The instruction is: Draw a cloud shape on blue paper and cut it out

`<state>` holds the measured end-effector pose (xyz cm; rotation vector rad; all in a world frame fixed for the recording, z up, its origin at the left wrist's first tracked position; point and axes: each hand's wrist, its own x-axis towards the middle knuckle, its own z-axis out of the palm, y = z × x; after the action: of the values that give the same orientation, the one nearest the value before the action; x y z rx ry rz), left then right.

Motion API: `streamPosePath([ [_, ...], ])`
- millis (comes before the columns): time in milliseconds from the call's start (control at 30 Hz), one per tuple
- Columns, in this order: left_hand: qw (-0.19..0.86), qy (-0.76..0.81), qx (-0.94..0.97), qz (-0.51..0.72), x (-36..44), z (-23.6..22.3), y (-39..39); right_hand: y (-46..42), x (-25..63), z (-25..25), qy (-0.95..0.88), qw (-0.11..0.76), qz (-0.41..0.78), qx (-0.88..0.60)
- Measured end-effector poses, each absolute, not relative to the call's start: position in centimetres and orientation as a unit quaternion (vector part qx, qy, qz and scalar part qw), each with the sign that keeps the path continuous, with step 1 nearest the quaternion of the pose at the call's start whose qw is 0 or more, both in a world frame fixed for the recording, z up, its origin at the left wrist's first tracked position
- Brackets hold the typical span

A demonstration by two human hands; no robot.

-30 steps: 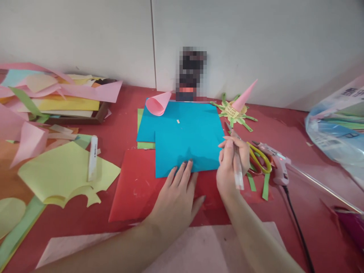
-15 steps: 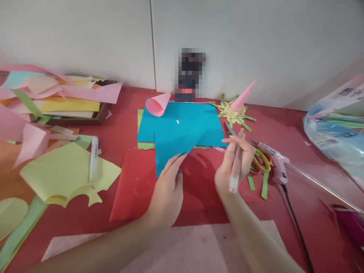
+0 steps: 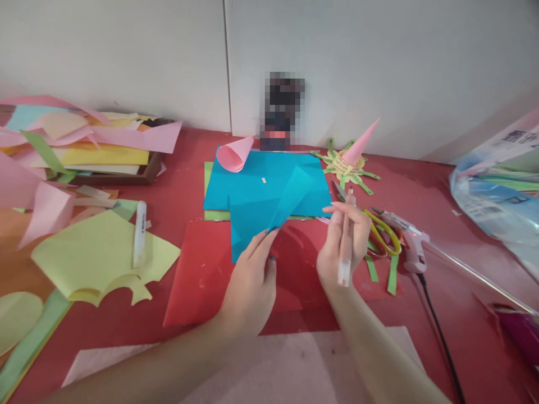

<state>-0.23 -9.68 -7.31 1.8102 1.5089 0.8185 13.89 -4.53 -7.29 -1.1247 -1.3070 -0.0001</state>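
Blue sheet (image 3: 248, 221) bent over in left grip (image 3: 251, 280) (pen (image 3: 345, 261) in right grip (image 3: 332, 258)).

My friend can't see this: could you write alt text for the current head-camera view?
A person's left hand holds a bent blue sheet while the right hand holds a pen. A pink paper cone lies beyond; scissors and a glue gun lie at right on a red table.

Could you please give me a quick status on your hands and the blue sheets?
Left hand holding near blue sheet, right side curled over. Right hand holding pen. Pink cone on far blue sheet.
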Motion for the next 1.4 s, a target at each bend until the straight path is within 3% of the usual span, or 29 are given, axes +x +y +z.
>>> streamPosePath([
  [333,0.13,0.531,0.821,0.161,0.26,-7.92,-10.0,-4.99,13.96,-7.11,-0.596,0.618,-0.008,-0.512],
  [1200,0.119,0.532,0.816,0.19,0.09,-7.88,-10.13,-5.22,14.4,-7.33,-0.601,0.596,-0.1,-0.523],
  [1400,0.097,0.458,0.874,0.134,0.25,-8.24,-10.3,-5.14,14.51,-7.43,-0.619,0.591,-0.115,-0.504],
])
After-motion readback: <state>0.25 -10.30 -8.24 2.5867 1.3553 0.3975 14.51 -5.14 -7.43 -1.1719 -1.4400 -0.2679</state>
